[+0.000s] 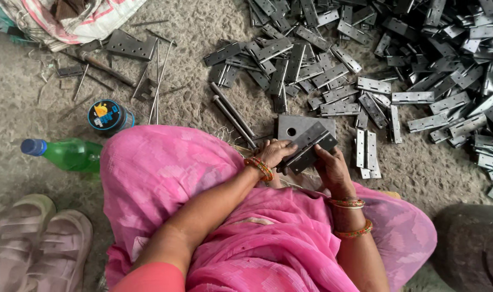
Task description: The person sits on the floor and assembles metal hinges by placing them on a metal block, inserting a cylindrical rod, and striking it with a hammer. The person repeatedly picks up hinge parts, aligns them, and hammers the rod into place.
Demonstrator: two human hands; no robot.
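While you've got that hinge (309, 147) pinched between both hands, notice how it sits: its long axis runs on a slant, low end toward your left hand (274, 154), high end up and away past your right hand (330, 167). So it's basically bridging the 2 of them, right over your lap and just in front of the square steel block (295, 127) with the round hole in it.

Left hand is curled over the lower end, fingers wrapped on top of the leaf, definitely gripping. Right hand is closed on it too, thumb and fingers clamped along the upper edge near the dark end. Neither hand is free, and neither is really "nearer" since both are on the part, though the left covers more of it.

The block is touching or nearly touching the hinge's far side, hard to say which from this angle. 2 long rods (233, 114) lie just left of the block, pointing on a similar slant toward your left wrist.

Everything loose is on your right and ahead: the big heap of hinges (419, 59) fans out there, and a couple of hinges stood side by side (366, 151) sit just beside your right hand. Off to your left, well apart, there's a green bottle (68, 154) on its side and a small round tin (109, 115).
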